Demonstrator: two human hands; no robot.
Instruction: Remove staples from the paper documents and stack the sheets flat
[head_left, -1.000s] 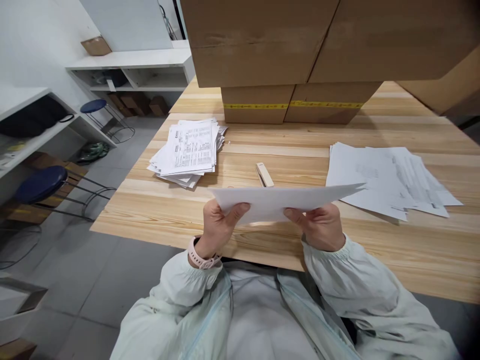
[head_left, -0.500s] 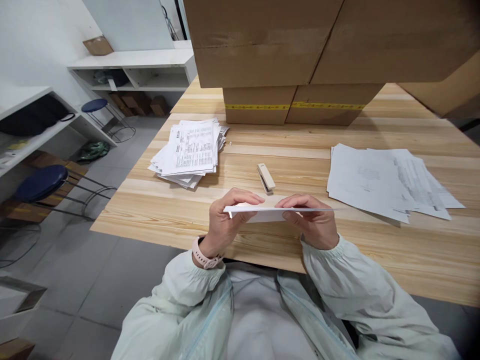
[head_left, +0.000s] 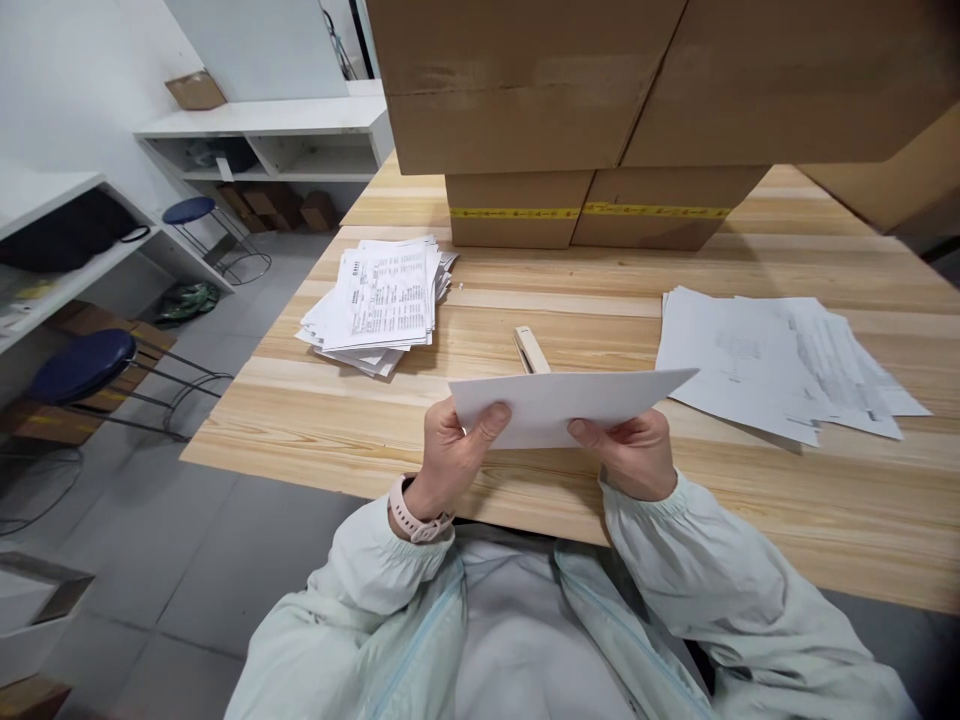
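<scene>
Between my hands I hold white paper sheets (head_left: pixel 559 405), tilted up above the near part of the table, a blank side toward me. My left hand (head_left: pixel 459 445) is closed on the left part, thumb on the near face and fingers hidden behind. My right hand (head_left: pixel 637 450) grips the right part the same way. How many sheets there are I cannot tell. Just beyond the paper lies a cream stapler (head_left: pixel 531 348), its near end hidden by the sheets. A stack of printed papers (head_left: pixel 386 300) sits to the left, and spread papers (head_left: pixel 735 350) lie to the right.
Large cardboard boxes (head_left: pixel 525 90) are stacked at the back of the wooden table (head_left: pixel 300 430). Blue-topped stools (head_left: pixel 82 365) stand on the floor to the left, near white shelves (head_left: pixel 262 120).
Half a second ago the sheets were nearly edge-on, with my fingers showing over them; now their blank face is tilted toward me again. Both hands still hold the paper.
</scene>
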